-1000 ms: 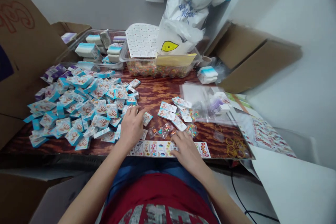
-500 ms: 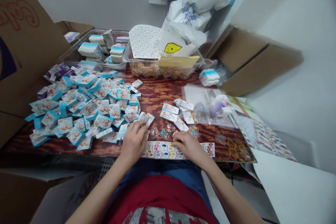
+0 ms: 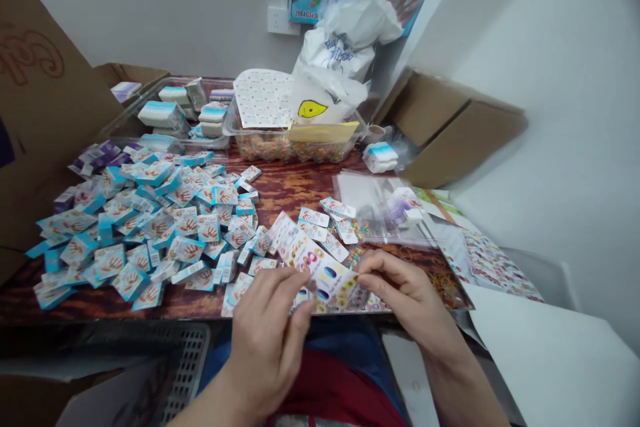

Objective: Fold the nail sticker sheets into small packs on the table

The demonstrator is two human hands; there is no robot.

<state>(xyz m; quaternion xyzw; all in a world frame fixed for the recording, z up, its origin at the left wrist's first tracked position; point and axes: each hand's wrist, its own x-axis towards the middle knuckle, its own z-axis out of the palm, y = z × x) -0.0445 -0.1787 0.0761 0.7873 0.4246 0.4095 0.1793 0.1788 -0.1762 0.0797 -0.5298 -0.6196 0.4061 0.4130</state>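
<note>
A long printed strip of nail stickers is raised at a slant above the table's front edge. My right hand pinches its right end between thumb and fingers. Beside the strip's lower edge is my left hand, thumb and forefinger apart; whether a fingertip touches the strip I cannot tell. More sticker sheet lies flat under the raised strip. Just behind it lie several small white printed cards and little packets of coloured beads.
A heap of small blue-and-white boxes covers the table's left side. At the back stand a clear tub of bead packets and a tray of stacked cards. Clear plastic bags, rubber bands and a cardboard box are rightward.
My right hand has lifted a sticker strip off the table and tilted it. My left hand has come off the boxes toward me and opened beside the strip. The view has shifted.
</note>
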